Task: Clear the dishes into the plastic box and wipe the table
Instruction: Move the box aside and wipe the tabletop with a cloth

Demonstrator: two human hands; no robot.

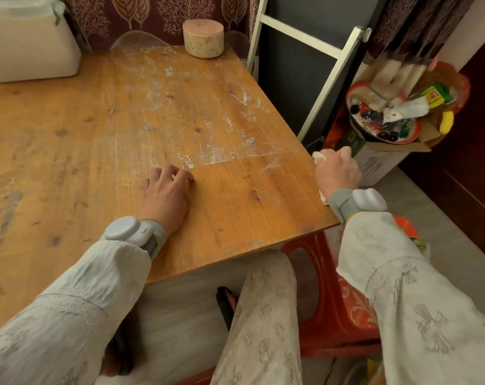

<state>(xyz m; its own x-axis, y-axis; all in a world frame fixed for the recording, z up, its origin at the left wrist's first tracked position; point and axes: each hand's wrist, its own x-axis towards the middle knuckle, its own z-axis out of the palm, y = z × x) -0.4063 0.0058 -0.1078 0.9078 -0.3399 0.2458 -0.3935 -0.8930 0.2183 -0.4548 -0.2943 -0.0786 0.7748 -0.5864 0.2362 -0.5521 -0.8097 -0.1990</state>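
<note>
The wooden table (97, 140) fills the left and middle of the view, with pale smears across its far right half. My left hand (165, 194) rests on the table near the front, fingers curled and holding nothing. Just past the table's right edge, my right hand (337, 172) grips a crumpled white cloth (317, 157) that shows above and below my fist. A white plastic box (27, 48) sits on the table's far left corner; what it holds is hidden.
A round cream container with a pink lid (203, 37) stands at the table's far edge. A cardboard box with a red-rimmed plate and clutter (385, 118) stands on the floor to the right. A red plastic stool (333, 287) is beside my knee.
</note>
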